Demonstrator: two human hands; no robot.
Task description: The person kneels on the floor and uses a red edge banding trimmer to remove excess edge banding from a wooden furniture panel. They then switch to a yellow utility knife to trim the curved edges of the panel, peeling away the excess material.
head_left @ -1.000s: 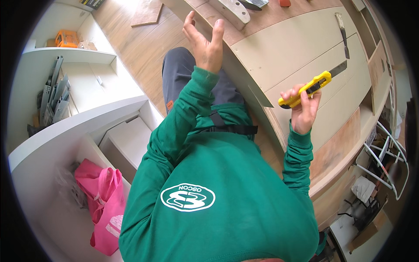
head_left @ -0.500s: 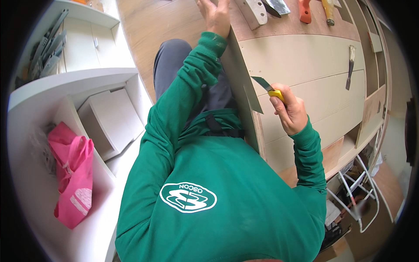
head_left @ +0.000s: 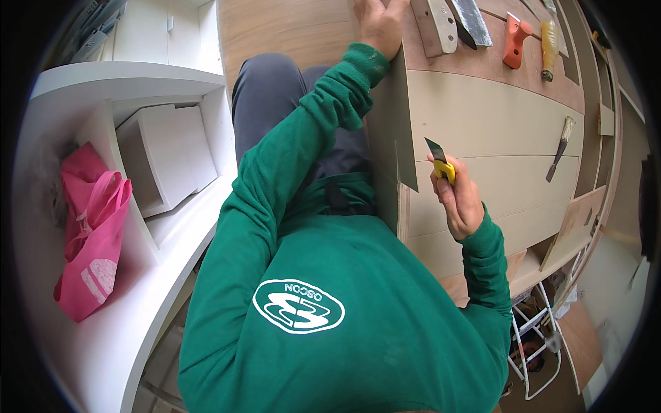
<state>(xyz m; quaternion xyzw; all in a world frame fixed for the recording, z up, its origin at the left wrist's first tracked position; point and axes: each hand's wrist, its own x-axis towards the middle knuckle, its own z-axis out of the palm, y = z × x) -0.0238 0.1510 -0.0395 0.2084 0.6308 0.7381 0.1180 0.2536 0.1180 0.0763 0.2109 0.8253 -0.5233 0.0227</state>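
In my right hand (head_left: pixel 458 201) is a yellow-handled utility knife (head_left: pixel 444 171). My fingers are closed around its handle, and the bare blade points up and left. The blade tip sits just right of the edge of a thin grey-green sheet (head_left: pixel 406 148) that runs along the near side of a pale panel (head_left: pixel 482 110). Farther up, my left hand (head_left: pixel 381 26) rests by the far part of that same edge. Its fingers are stretched apart, and the frame cuts off their tips.
Toward the far end of the panel lie a pale handle with holes (head_left: pixel 435 29), a broad metal blade (head_left: pixel 472 22), a red-orange hand tool (head_left: pixel 515 43) and a yellow-handled tool (head_left: pixel 549 49). A brush (head_left: pixel 561 148) lies right. A white cabinet (head_left: pixel 131 79) with a pink bag (head_left: pixel 89 227) stands left.
The view has shifted, so the tools and panel sit lower and farther right. My right hand has drawn the knife slightly right, away from the sheet's edge. My left hand stays by the edge.
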